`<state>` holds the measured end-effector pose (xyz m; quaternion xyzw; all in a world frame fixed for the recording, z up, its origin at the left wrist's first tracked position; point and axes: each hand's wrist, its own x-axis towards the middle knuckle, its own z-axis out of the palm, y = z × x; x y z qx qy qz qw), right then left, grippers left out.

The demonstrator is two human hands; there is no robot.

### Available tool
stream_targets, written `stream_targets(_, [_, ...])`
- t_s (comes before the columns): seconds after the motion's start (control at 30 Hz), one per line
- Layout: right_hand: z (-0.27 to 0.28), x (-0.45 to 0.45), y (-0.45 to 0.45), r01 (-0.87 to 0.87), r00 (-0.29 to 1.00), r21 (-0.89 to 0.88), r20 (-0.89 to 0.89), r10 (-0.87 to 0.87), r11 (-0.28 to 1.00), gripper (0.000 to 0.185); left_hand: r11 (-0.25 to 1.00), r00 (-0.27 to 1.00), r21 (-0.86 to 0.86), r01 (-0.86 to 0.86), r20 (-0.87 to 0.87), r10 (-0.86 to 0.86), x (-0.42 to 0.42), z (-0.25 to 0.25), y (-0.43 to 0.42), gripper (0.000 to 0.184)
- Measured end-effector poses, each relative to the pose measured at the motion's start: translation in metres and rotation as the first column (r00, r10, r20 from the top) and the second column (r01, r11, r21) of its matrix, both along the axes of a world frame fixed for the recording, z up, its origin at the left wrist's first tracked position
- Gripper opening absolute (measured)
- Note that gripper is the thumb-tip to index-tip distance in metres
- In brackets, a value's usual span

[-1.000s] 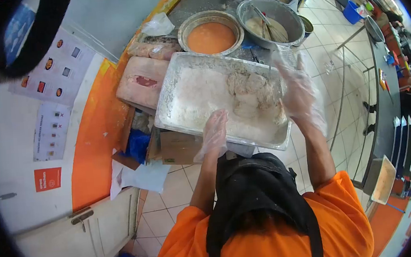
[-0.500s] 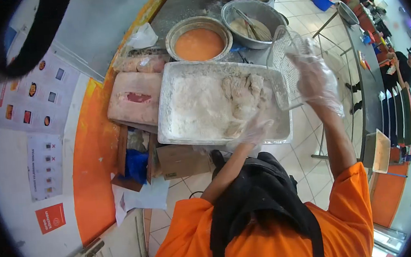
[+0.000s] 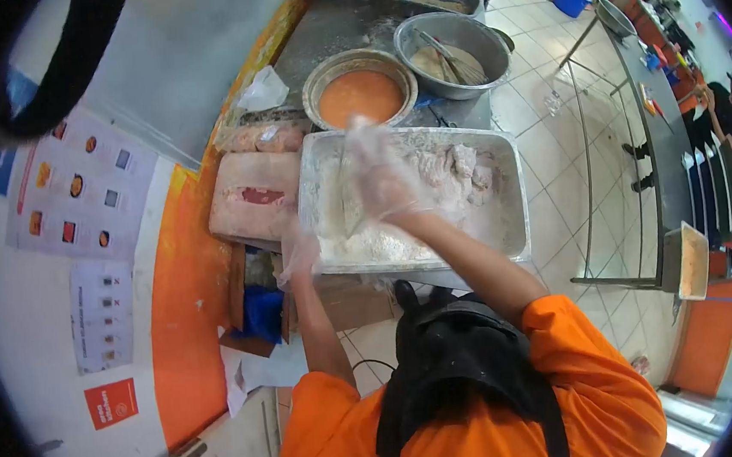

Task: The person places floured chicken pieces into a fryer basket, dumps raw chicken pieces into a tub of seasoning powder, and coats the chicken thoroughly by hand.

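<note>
My right hand (image 3: 386,175), in a clear glove and blurred, is over the left part of a metal tray (image 3: 523,207) of white flour. It grips a wire mesh basket (image 3: 339,198), faintly visible, which is low over the flour. Beside the tray's left edge is my gloved left hand (image 3: 299,249), close to the basket; its fingers are smeared by motion. Flour-coated pieces (image 3: 463,169) lie in the right half of the tray. A round pan of orange liquid (image 3: 360,98) stands behind the tray.
A grey bowl (image 3: 495,59) with a whisk (image 3: 459,65) stands at the back. Left of the tray are a pale box (image 3: 249,212) and bagged meat (image 3: 260,140). A cardboard box (image 3: 355,305) is below. A person (image 3: 726,110) stands far right.
My right hand and the basket have swung from the tray's right side to its left. My left hand has left the coated pieces and moved to the left edge.
</note>
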<state>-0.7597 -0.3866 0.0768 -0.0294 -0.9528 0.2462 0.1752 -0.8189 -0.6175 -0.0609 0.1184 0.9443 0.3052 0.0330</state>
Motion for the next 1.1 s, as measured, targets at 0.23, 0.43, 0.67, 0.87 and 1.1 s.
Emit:
stream_targets(0.23, [0.073,0.062,0.045,0.151,0.932,-0.343,0.361,-0.018,0.927,0.051,0.984,0.994,0.165,0.069,0.069,-0.081,0.025,0.001,-0.017,0.057])
stream_targets(0.43, [-0.076,0.161,0.206,0.698,0.715,-0.312,0.253,-0.652,0.645,0.034,0.968,0.910,0.214,-0.132,0.414,0.032,0.022,0.041,0.012,0.068])
stream_targets(0.67, [-0.139,0.174,0.268,0.679,0.715,-0.338,0.509,-0.480,0.652,0.033,0.960,0.938,0.175,-0.217,0.309,0.156,0.069,0.004,0.007,0.079])
stream_targets(0.87, [-0.158,0.215,0.332,0.377,0.906,-0.449,0.360,-0.222,0.810,0.029,0.918,0.916,0.131,-0.373,0.212,0.342,0.217,-0.049,-0.017,0.065])
stream_targets(1.1, [-0.198,0.311,0.420,0.318,0.908,-0.565,0.412,-0.074,0.761,0.034,0.739,0.766,0.203,-0.642,0.137,0.628,0.369,0.061,0.116,0.065])
